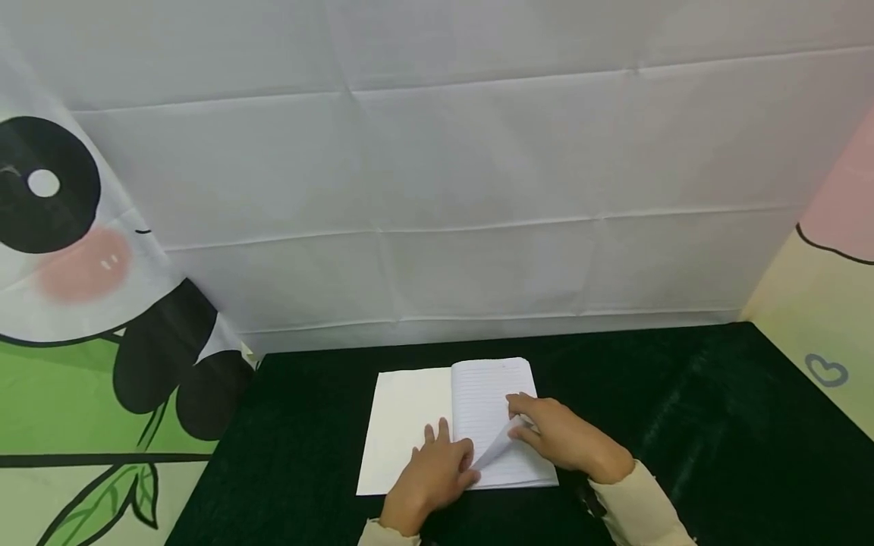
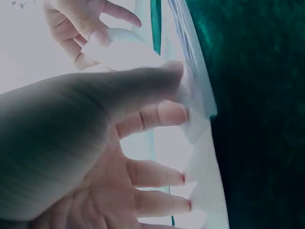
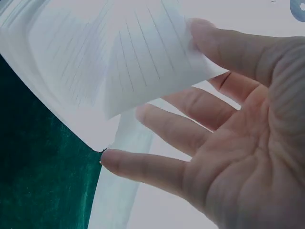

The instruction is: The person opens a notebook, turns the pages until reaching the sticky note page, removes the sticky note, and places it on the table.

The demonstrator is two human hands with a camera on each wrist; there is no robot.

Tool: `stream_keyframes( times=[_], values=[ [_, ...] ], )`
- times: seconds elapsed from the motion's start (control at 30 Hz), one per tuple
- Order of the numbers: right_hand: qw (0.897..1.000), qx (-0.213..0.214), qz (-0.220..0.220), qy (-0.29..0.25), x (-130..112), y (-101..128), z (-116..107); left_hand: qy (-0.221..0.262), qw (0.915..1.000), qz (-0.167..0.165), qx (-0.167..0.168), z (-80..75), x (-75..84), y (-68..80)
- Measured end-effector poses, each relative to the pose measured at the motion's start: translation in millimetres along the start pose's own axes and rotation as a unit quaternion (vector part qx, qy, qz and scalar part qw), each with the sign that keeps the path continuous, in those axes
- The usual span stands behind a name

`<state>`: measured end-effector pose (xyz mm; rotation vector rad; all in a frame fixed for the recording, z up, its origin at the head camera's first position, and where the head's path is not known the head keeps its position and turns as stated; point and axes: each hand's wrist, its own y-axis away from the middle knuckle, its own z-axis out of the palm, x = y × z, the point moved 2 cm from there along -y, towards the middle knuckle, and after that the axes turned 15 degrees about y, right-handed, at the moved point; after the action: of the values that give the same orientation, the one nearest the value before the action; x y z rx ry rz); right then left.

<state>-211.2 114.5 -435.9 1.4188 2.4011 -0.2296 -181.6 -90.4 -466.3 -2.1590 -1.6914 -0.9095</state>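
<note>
An open notebook (image 1: 410, 409) lies on the dark green cloth, its left side blank and its right side lined. My right hand (image 1: 567, 438) pinches a lined sheet (image 3: 147, 62) by its edge, thumb on one face and fingers behind. The sheet is lifted off the pages below and folds up between my hands. At the notebook's bottom edge, near the spine, my left hand (image 1: 432, 472) pinches the lower part of the sheet between thumb and index finger. Its other fingers are spread over the left page. My left thumb (image 2: 167, 78) partly hides the paper there.
The green cloth (image 1: 683, 409) covers the table around the notebook. A white fabric wall (image 1: 478, 167) stands behind it. Printed cartoon panels flank the table, with a panda-like face (image 1: 75, 205) at left and a small heart (image 1: 826, 370) at right.
</note>
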Motion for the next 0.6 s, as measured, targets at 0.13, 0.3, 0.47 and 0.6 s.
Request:
stream_keyframes(
  times=[0.13,0.3,0.47,0.6],
  values=[
    [0.999,0.020,0.025,0.000,1,-2,2,-0.032,0.9994,0.016,0.002,-2.5,0.4,-1.8],
    [0.997,-0.021,0.080,0.005,3,-2,6,-0.037,0.9990,0.019,0.012,-7.4,-0.3,-2.7],
    [0.994,-0.040,0.104,-0.002,3,0,10,-0.017,0.9992,0.019,0.030,-10.5,-2.1,-3.1],
    [0.989,-0.077,0.123,0.000,3,1,13,-0.003,0.9988,0.016,0.047,-11.5,-2.1,-3.1]
  ],
)
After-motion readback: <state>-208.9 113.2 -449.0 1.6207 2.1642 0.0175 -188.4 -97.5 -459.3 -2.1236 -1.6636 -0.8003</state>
